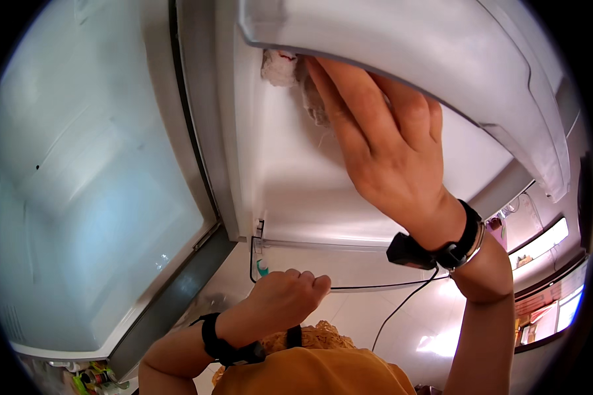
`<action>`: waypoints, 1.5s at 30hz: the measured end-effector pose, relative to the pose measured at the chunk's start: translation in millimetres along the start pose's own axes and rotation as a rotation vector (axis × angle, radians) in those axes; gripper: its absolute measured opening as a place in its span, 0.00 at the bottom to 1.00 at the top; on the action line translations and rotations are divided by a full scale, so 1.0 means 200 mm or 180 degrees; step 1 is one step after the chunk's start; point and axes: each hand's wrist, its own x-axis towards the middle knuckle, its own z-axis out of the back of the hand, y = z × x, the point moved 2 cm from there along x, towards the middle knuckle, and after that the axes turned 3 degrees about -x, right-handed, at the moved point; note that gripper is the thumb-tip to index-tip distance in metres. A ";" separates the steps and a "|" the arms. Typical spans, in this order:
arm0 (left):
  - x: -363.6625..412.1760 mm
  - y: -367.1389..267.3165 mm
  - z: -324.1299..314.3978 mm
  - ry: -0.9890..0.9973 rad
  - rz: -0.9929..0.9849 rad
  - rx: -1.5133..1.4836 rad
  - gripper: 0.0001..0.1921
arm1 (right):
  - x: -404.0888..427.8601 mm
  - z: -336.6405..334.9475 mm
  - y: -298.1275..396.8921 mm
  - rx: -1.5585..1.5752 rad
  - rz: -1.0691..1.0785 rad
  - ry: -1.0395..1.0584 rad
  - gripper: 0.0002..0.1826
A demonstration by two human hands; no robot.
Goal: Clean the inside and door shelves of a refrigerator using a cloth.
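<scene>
My right hand point(390, 128) reaches up under a white door shelf point(375, 39), its fingers pressing a crumpled, damp-looking whitish cloth point(280, 69) against the white inner liner point(301, 163) of an open refrigerator door. A red mark or stitch shows on one end of the cloth. The shelf's edge hides the fingertips. In front of my chest, my left hand point(289, 298) is curled into a loose fist, with nothing visible in it. Both wrists wear black straps with small black devices.
The refrigerator's pale interior point(89, 173) fills the left side, bordered by a grey frame point(197, 98). A black wire door rail point(385, 285) runs below the liner. A thin cable point(400, 311) hangs from my right wrist device. Bottles and packages point(94, 377) stand at lower left.
</scene>
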 end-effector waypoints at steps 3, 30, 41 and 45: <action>-0.01 0.01 0.00 0.0073 0.0025 0.0011 0.05 | -0.09 0.08 -0.06 -0.0175 -0.0038 0.0318 0.24; 0.07 -0.03 0.00 -0.0016 0.0147 -0.0019 0.12 | -0.79 0.30 -0.69 -0.1137 -0.0569 0.1036 0.26; 0.09 -0.05 0.04 0.0122 0.0291 -0.0039 0.11 | -0.69 0.29 -0.68 -0.0702 -0.0052 0.0700 0.22; 0.09 -0.05 0.02 0.0145 0.0171 0.0127 0.11 | -0.84 0.41 -0.79 -0.1396 -0.0377 0.1246 0.21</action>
